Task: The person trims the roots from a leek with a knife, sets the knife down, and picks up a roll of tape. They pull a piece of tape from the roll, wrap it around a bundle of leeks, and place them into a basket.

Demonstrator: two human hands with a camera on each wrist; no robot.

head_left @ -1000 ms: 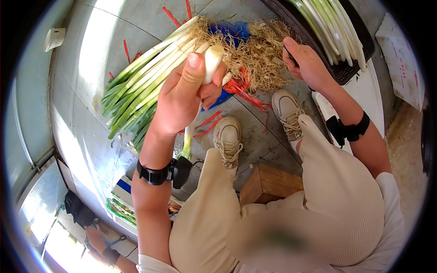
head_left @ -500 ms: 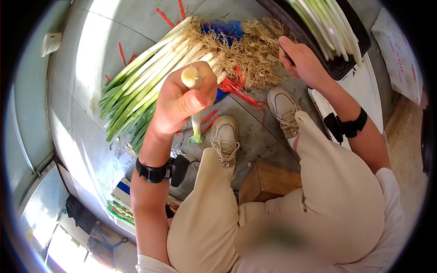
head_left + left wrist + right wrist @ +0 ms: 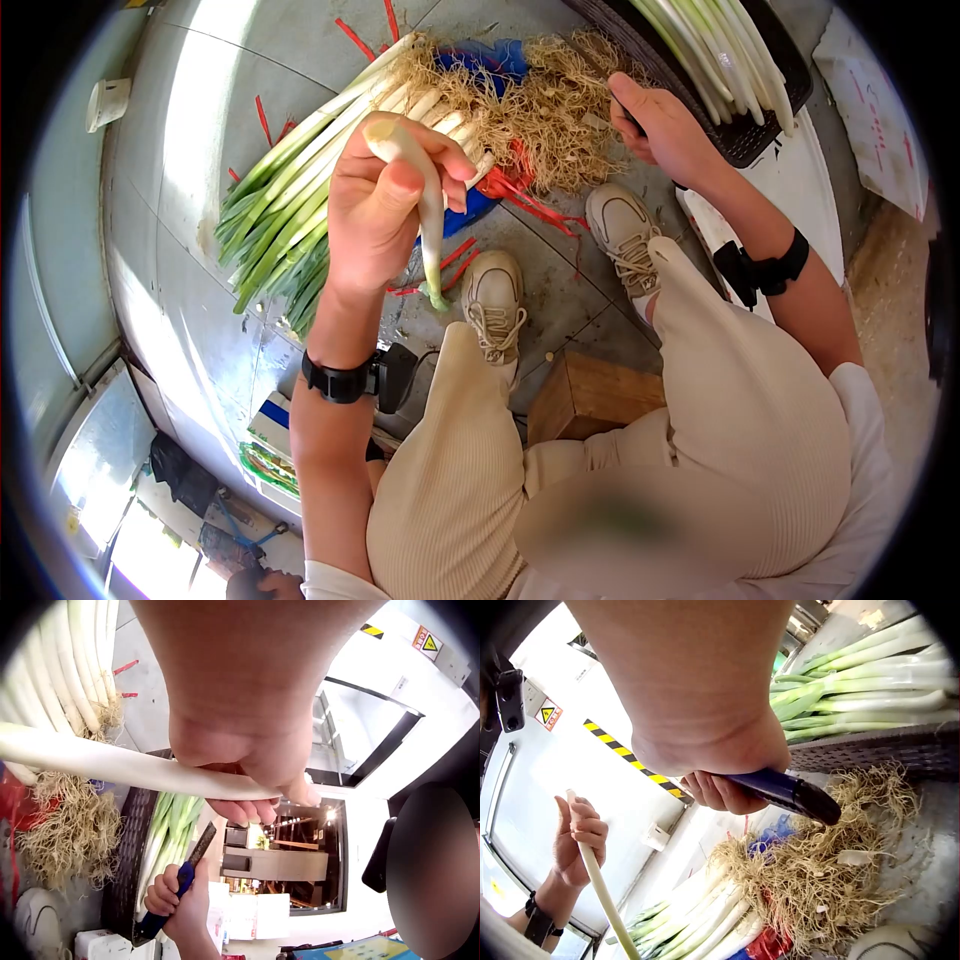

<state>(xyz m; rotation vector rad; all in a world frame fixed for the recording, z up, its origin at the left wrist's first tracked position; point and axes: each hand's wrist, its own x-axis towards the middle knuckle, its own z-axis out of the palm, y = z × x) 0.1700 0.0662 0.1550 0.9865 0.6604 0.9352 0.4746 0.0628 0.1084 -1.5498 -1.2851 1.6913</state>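
A single trimmed leek point(image 3: 430, 215) is gripped by my left hand point(image 3: 375, 205), its pale cut end up beside the thumb and its green end hanging down. My right hand point(image 3: 668, 130) holds a knife; the left wrist view shows its blue handle point(image 3: 154, 922) in the fist and its blade point(image 3: 201, 844) pointing up, apart from the leek. Behind the left hand lies a bundle of leeks point(image 3: 310, 190) on the floor, roots still on, beside a heap of cut roots point(image 3: 565, 120).
A dark woven basket point(image 3: 745, 150) of leeks stands at the upper right, with a white container point(image 3: 800, 200) beside it. Red ties point(image 3: 540, 208) lie by the roots. Shoes point(image 3: 492, 290) and a wooden block point(image 3: 590, 395) are below. Another person point(image 3: 265, 583) shows at lower left.
My left hand has moved left and turned, so the leek's cut end first faced up and now leans left. The right hand stays nearly in place with the knife.
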